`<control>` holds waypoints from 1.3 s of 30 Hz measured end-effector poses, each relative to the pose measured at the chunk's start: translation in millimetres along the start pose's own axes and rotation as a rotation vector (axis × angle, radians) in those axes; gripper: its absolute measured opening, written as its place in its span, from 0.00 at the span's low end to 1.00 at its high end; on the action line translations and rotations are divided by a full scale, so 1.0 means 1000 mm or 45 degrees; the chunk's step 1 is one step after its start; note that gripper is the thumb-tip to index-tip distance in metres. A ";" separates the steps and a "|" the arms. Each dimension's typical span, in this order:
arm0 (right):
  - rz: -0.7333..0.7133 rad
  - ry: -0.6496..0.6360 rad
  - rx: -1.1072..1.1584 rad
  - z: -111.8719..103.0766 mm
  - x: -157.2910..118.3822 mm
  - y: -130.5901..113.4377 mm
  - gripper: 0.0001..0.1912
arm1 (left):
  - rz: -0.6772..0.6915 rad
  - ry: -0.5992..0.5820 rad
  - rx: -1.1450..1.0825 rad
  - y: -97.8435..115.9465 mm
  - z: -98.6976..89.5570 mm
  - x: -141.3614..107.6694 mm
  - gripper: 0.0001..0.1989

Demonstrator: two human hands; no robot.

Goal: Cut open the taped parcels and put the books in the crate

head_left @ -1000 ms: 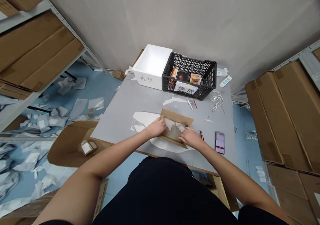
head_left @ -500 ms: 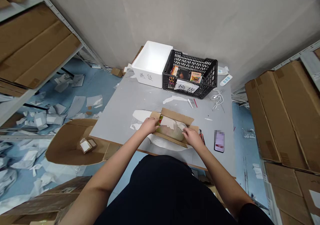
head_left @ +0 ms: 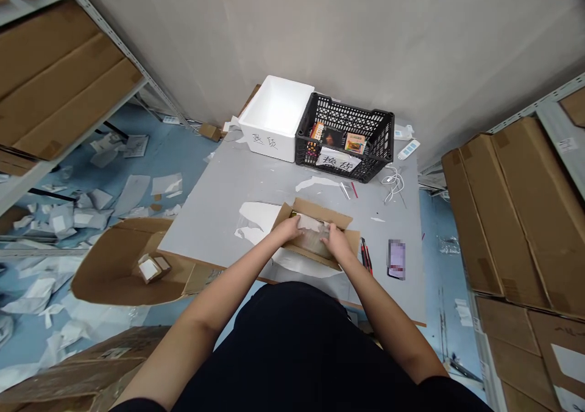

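Note:
A small cardboard box point(head_left: 327, 211) lies on the grey table with its flaps spread. Inside it is a bubble-wrapped package point(head_left: 313, 239), partly covered by torn white paper; its contents are hard to make out. My left hand point(head_left: 289, 229) grips the package's left end, with the thumb on top. At the right end my right hand point(head_left: 337, 242) holds it too, fingers curled over the wrap. Just right of the box lies a red and black box cutter point(head_left: 366, 257).
A white foam box point(head_left: 269, 142) and a black crate point(head_left: 345, 168) holding small boxes stand at the back. A phone point(head_left: 397, 259) and a white cable point(head_left: 393, 183) lie to the right. A large carton point(head_left: 109, 262) stands left of the table; shelves flank both sides.
Both hands have moved inward over the package and now sit closer together within the box. The package seems to sit lower between the flaps. The view has shifted slightly.

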State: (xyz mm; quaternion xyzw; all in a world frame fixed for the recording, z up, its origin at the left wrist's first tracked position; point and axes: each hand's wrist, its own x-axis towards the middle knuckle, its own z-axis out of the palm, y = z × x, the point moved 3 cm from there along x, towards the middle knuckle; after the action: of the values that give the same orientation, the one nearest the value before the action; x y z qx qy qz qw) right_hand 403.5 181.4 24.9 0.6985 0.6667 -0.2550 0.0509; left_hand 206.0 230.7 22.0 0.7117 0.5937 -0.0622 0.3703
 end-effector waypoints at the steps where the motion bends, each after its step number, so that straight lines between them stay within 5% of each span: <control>1: 0.023 -0.021 0.016 0.001 0.003 -0.001 0.22 | 0.005 -0.006 -0.017 0.001 0.003 0.000 0.30; 6: 0.073 -0.035 0.061 0.004 0.010 0.002 0.23 | 0.033 0.039 -0.160 0.001 0.017 -0.006 0.30; 12: -0.134 -0.038 -0.015 0.014 0.009 0.003 0.26 | -0.013 0.165 -0.430 -0.012 0.026 -0.008 0.22; 17: -0.187 -0.105 -0.189 0.020 0.011 -0.006 0.13 | -0.031 0.291 -0.634 -0.023 0.023 -0.005 0.20; 24: -0.204 -0.004 -0.175 0.008 -0.010 -0.002 0.21 | 0.037 0.468 -0.982 -0.022 0.013 -0.028 0.18; 30: -0.371 0.076 -0.271 -0.002 -0.019 0.000 0.18 | 0.214 0.623 -0.493 -0.001 -0.003 -0.053 0.21; 34: -0.381 0.070 -0.317 0.006 -0.027 0.004 0.17 | 0.160 0.859 -0.228 -0.013 -0.022 -0.057 0.22; 36: -0.314 0.034 -0.310 0.011 -0.030 0.007 0.17 | -0.046 0.775 -0.336 -0.031 -0.022 -0.050 0.29; 39: -0.241 -0.081 -0.299 0.016 -0.027 0.006 0.19 | -0.215 0.366 -0.600 -0.050 -0.007 -0.036 0.23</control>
State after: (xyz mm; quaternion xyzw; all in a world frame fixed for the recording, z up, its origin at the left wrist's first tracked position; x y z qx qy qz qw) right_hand 404.8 149.5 20.8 0.6134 0.7528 -0.2009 0.1291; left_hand 148.5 207.1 22.8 0.5555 0.6955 0.1484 0.4310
